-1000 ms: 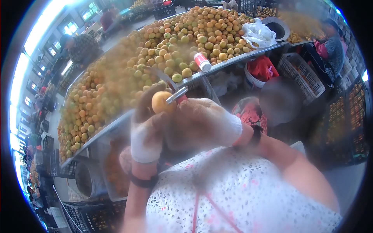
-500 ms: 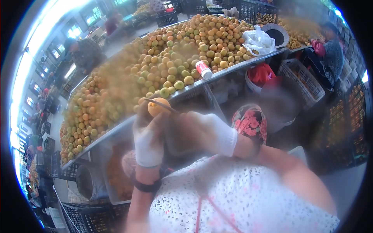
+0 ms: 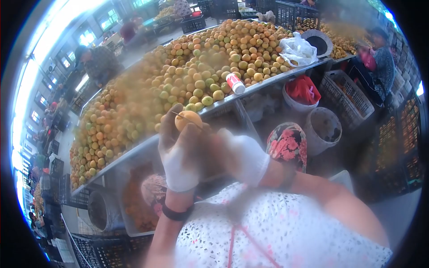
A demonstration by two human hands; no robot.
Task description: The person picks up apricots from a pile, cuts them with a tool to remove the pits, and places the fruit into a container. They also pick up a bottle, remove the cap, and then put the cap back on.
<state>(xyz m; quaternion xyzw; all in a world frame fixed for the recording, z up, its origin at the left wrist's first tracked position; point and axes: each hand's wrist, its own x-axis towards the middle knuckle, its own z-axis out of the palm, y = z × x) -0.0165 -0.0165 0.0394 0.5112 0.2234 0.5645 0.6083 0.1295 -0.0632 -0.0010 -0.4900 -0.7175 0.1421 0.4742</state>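
A round yellow-orange fruit [image 3: 188,120] sits in the fingers of my left hand [image 3: 178,149], which wears a white glove with brownish, stained fingers. My right hand [image 3: 237,154], gloved the same way, is closed beside the fruit. Its fingers are blurred, and a thin dark tool [image 3: 195,124] reaches from them across the fruit's surface. Both hands are in front of the metal edge of a table heaped with similar fruit [image 3: 178,76]. A red and white container [image 3: 235,83] lies on its side at the table's edge.
A white plastic bag [image 3: 298,50] and a round bucket [image 3: 316,43] stand at the table's right end. Below are a bucket with a red bag [image 3: 303,91], an empty-looking bucket [image 3: 324,127] and a crate [image 3: 347,94]. A tray of orange pieces [image 3: 138,201] lies lower left. Other people sit around.
Both hands and the fruit have shifted slightly. My right forearm has moved left, and the bucket beyond my right knee shows more clearly.
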